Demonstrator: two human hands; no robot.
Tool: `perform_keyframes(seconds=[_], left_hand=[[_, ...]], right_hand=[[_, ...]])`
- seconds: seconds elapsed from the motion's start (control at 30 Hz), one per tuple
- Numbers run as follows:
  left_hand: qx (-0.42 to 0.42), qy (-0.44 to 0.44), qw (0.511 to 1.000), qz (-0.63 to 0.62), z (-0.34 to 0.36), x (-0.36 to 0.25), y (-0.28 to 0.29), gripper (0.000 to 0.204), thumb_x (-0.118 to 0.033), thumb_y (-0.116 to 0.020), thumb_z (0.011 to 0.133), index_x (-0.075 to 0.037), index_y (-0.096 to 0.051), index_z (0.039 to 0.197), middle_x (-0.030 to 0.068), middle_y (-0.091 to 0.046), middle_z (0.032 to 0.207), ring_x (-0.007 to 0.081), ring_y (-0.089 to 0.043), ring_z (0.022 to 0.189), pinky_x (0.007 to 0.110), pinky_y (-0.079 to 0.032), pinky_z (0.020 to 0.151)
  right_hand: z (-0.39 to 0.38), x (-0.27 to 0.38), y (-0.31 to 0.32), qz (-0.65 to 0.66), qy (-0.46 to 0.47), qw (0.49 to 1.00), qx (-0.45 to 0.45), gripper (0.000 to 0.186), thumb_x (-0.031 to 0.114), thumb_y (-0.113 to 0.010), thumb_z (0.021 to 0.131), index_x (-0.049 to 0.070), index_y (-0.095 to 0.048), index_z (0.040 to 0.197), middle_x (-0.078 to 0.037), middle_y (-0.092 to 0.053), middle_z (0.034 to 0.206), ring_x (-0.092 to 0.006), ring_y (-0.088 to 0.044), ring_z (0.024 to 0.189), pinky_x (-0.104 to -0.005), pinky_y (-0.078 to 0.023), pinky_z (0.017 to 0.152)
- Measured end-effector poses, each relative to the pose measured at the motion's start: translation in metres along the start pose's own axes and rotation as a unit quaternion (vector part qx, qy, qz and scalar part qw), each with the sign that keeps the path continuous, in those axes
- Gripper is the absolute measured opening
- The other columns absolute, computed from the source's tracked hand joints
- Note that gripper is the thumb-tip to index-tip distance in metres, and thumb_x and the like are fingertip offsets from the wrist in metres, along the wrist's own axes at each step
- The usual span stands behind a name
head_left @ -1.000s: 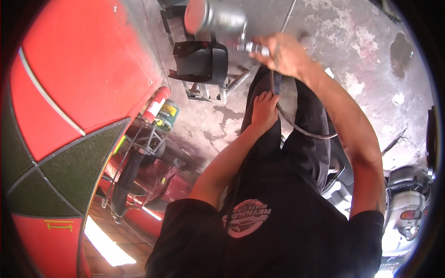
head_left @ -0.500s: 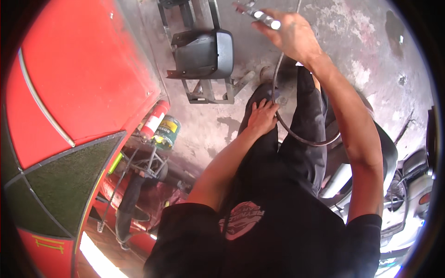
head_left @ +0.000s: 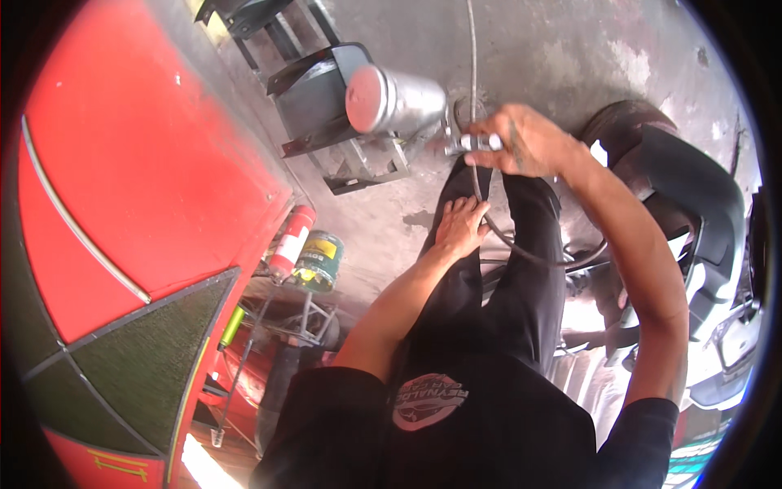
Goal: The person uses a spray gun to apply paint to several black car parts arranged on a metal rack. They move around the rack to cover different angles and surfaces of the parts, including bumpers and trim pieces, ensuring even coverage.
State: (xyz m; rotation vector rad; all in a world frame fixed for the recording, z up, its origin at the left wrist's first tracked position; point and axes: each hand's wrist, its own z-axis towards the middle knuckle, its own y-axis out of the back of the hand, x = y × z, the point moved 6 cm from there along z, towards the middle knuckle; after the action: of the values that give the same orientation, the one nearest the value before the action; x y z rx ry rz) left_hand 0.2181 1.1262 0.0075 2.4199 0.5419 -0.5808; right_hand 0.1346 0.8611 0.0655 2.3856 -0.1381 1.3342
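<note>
R hand (head_left: 528, 140): fingers curled rnd spray gun (head_left: 474, 143)
L hand (head_left: 461, 228): fingers loosely spread on trouser leg (head_left: 464, 295), nr hose (head_left: 473, 65)
Handling: prob. best held level, hose slack

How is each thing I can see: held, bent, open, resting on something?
Spray gun: held; can't tell if spraying.
Silver cup: attached to the gun.
Right hand: closed around the gun.
Left hand: open, resting on a leg.
Hose: bent in a curve.
Black plastic part: resting on a metal frame.
Green can: can't tell if open.
Red panel: partly dark, crossed by grey lines.
</note>
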Motion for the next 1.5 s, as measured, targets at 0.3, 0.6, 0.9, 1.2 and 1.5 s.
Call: perform_keyframes(seconds=[0.3, 0.6, 0.9, 1.2, 1.5], left_hand=[[0.036, 0.037, 0.998, 0.033, -0.009, 0.007, -0.054, 0.049, -0.026, -0.077, 0.090, -0.010, -0.062, 0.134, 0.0120, -0.063, 0.125, 0.0313, -0.055, 0.127, 0.047, -0.041, 0.109], [-0.005, -0.025, 0.994, 0.109, -0.008, -0.020, -0.073, 0.042, -0.021, -0.079, 0.085, -0.010, -0.066, 0.124, 0.0105, -0.064, 0.108, 0.0306, -0.061, 0.114, 0.048, -0.042, 0.104], [-0.019, -0.003, 0.994, 0.105, 0.000, -0.021, -0.064, 0.039, -0.024, -0.074, 0.089, -0.009, -0.065, 0.124, 0.0122, -0.065, 0.109, 0.0321, -0.060, 0.113, 0.052, -0.041, 0.107], [-0.011, 0.022, 0.995, 0.099, -0.004, -0.030, -0.071, 0.038, -0.018, -0.079, 0.085, -0.011, -0.066, 0.120, 0.0092, -0.064, 0.106, 0.0300, -0.060, 0.110, 0.046, -0.043, 0.106], [-0.027, 0.061, 0.992, 0.111, -0.037, -0.020, -0.103, 0.038, -0.017, -0.077, 0.087, -0.013, -0.067, 0.123, 0.0089, -0.064, 0.114, 0.0287, -0.059, 0.119, 0.050, -0.038, 0.112]], right_hand=[[0.022, -0.080, 0.055, 0.070, 0.024, 0.928, -0.364, 0.031, 0.033, -0.072, 0.095, 0.006, -0.073, 0.110, -0.024, -0.070, 0.083, -0.0451, -0.068, 0.078, -0.0513, -0.054, 0.073], [-0.017, -0.140, -0.062, 0.142, 0.015, 0.987, -0.069, 0.060, 0.055, -0.076, 0.091, 0.011, -0.072, 0.131, -0.021, -0.069, 0.120, -0.0381, -0.060, 0.126, -0.0462, -0.047, 0.110], [0.053, -0.118, 0.069, 0.099, 0.154, 0.916, -0.357, 0.027, 0.031, -0.072, 0.092, 0.004, -0.073, 0.092, -0.026, -0.071, 0.084, -0.0478, -0.068, 0.085, -0.0559, -0.054, 0.076], [0.018, -0.103, 0.043, 0.032, 0.122, 0.949, -0.288, 0.024, 0.028, -0.072, 0.093, 0.005, -0.073, 0.101, -0.025, -0.071, 0.082, -0.0470, -0.069, 0.080, -0.0525, -0.056, 0.071], [-0.063, -0.086, -0.056, 0.017, 0.099, 0.959, -0.264, 0.045, 0.042, -0.075, 0.094, 0.009, -0.074, 0.124, -0.021, -0.074, 0.093, -0.0406, -0.071, 0.096, -0.0480, -0.056, 0.090]])
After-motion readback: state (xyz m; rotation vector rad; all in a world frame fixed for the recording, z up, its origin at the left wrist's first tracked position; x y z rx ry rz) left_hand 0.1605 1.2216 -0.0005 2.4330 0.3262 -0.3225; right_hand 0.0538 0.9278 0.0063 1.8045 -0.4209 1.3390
